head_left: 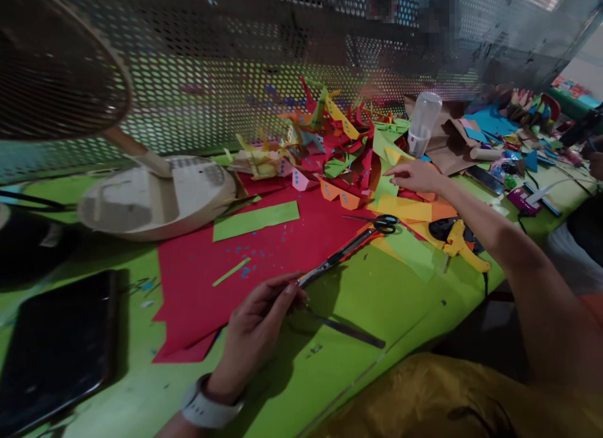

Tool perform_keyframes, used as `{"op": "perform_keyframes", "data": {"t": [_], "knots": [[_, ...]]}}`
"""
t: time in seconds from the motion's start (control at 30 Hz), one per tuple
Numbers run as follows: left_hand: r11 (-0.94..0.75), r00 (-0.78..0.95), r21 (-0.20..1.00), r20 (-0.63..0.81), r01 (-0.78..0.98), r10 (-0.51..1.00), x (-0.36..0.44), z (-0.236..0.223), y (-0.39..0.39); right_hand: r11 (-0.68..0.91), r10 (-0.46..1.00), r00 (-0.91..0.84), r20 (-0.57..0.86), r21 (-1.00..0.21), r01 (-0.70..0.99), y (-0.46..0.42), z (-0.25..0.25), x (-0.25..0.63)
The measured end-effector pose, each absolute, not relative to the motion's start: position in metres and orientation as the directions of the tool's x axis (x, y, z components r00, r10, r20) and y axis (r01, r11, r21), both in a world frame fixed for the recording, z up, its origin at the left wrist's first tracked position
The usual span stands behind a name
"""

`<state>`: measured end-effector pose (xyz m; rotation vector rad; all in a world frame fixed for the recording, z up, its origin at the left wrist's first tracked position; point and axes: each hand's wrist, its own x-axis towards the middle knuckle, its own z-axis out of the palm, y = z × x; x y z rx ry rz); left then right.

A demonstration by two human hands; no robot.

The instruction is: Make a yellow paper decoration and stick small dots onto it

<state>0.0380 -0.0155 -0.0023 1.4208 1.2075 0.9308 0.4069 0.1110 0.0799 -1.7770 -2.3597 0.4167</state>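
Observation:
My left hand [264, 322], with a white watch band on the wrist, pinches the near end of a slim black-and-silver cutter knife [336, 257]. An orange edge runs along the knife's far part. Below the hand lies a thin dark metal strip [353, 333]. My right hand [417, 176] is stretched over the heap of folded coloured paper pieces [348, 146], fingers extended and nothing seen in them; whether they touch the paper I cannot tell. Black-handled scissors [387, 223] lie between the hands, by a red sheet [254, 252] bearing a green paper strip [257, 220] and blue scraps.
A fan [155, 196] stands at left on the green table [358, 381], behind a dark phone [61, 344]. A yellow glue gun [459, 246] lies beneath my right forearm. A clear bottle [424, 124] stands before the perforated metal screen [198, 98]. Another person's hand shows far right.

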Motion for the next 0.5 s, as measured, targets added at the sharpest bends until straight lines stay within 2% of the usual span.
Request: {"op": "perform_keyframes", "data": {"t": [0.07,0.2,0.37,0.5], "knots": [[0.017,0.201,0.977,-0.061,0.211,0.978,0.038,-0.002,-0.016,0.276,0.947,-0.315,-0.064,-0.338,0.9,0.1,0.083,0.41],[0.038,0.182,0.981,-0.074,0.192,0.98,0.038,-0.004,-0.015,0.331,0.913,-0.38,-0.148,-0.274,0.903,0.072,0.083,0.423],[0.057,0.16,0.982,-0.087,0.182,0.983,0.039,-0.008,-0.014,0.393,0.89,-0.398,-0.224,-0.068,0.917,0.04,0.062,0.428],[0.035,0.161,0.985,-0.063,0.167,0.985,0.038,-0.012,-0.013,0.332,0.935,-0.319,-0.155,0.065,0.941,0.04,0.049,0.421]]}}
